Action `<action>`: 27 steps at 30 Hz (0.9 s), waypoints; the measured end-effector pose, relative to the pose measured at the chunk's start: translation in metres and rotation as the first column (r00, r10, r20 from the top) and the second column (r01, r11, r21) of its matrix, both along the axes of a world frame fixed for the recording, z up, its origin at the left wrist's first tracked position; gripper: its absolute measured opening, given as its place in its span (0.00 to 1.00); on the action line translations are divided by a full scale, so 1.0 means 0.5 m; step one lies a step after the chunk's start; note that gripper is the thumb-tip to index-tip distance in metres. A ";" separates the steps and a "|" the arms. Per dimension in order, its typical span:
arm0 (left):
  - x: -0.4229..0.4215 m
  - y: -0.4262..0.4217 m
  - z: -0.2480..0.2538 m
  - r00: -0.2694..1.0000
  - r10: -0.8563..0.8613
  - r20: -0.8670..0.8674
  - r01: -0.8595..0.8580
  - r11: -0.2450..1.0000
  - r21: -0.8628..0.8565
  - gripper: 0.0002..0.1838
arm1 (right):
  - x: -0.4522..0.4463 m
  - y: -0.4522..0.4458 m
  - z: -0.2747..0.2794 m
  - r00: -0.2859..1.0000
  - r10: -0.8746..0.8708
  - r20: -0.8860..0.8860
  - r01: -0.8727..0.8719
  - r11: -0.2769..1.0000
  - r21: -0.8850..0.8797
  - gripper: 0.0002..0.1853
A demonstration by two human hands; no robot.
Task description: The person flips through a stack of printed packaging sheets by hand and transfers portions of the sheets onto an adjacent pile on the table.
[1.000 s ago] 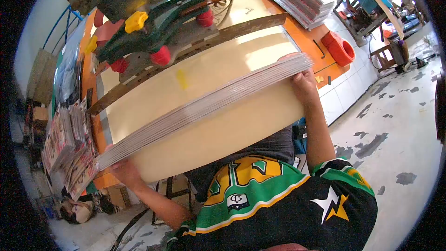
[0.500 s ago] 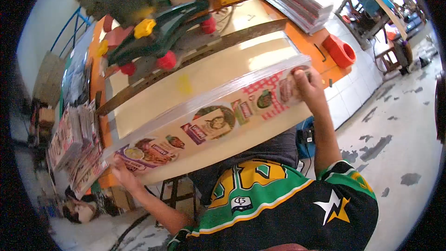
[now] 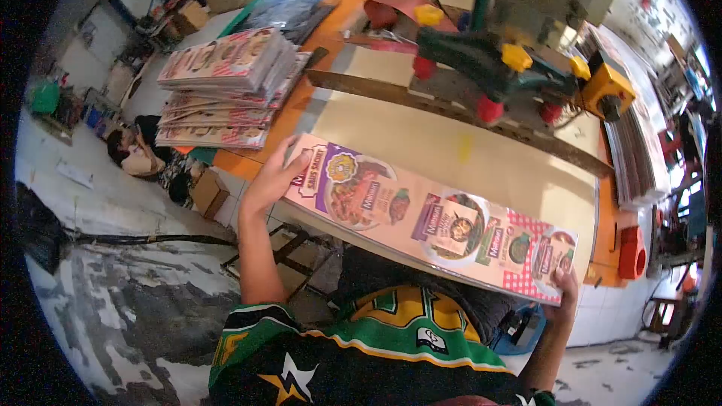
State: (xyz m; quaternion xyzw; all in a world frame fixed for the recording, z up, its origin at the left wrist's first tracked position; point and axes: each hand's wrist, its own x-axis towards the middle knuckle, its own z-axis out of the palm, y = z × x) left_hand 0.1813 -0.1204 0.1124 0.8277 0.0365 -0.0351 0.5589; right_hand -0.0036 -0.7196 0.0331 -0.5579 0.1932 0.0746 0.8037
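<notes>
A long stack of printed food-picture sheets (image 3: pixel 410 214) lies level between my hands, above the cream board (image 3: pixel 444 143) at the near edge. My left hand (image 3: pixel 272 177) grips its left end, thumb on top of the print. At the right end my right hand (image 3: pixel 564 293) holds the corner, thumb on top and the other fingers hidden beneath. Further left, several bundles of similar printed sheets (image 3: pixel 222 90) are piled on the orange table (image 3: pixel 304 105).
A metal bar (image 3: pixel 451 116) crosses the board. Behind it stands a green clamp frame (image 3: pixel 466 68) with red feet. An orange ring-shaped part (image 3: pixel 632 252) is at right, below more stacked sheets (image 3: pixel 635 150). A person (image 3: pixel 139 154) sits low at left.
The view has swung left. The stack, earlier seen edge-on and then tilting, now shows its printed face upward and slopes down to the right, still between both hands.
</notes>
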 end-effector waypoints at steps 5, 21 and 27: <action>-0.070 0.016 0.070 0.953 0.100 0.285 0.097 0.793 -0.602 0.47 | 0.005 0.071 -0.015 0.957 -0.228 0.179 0.197 0.965 0.174 0.35; -0.128 -0.255 0.106 0.672 0.668 0.321 -0.118 0.523 -0.844 0.29 | 0.110 0.434 0.011 0.943 0.046 0.330 -0.137 0.957 0.258 0.37; -0.092 -0.101 0.121 0.651 0.700 0.292 -0.146 0.493 -0.858 0.25 | 0.157 0.419 0.071 0.697 0.577 0.426 -0.616 0.786 -0.055 0.42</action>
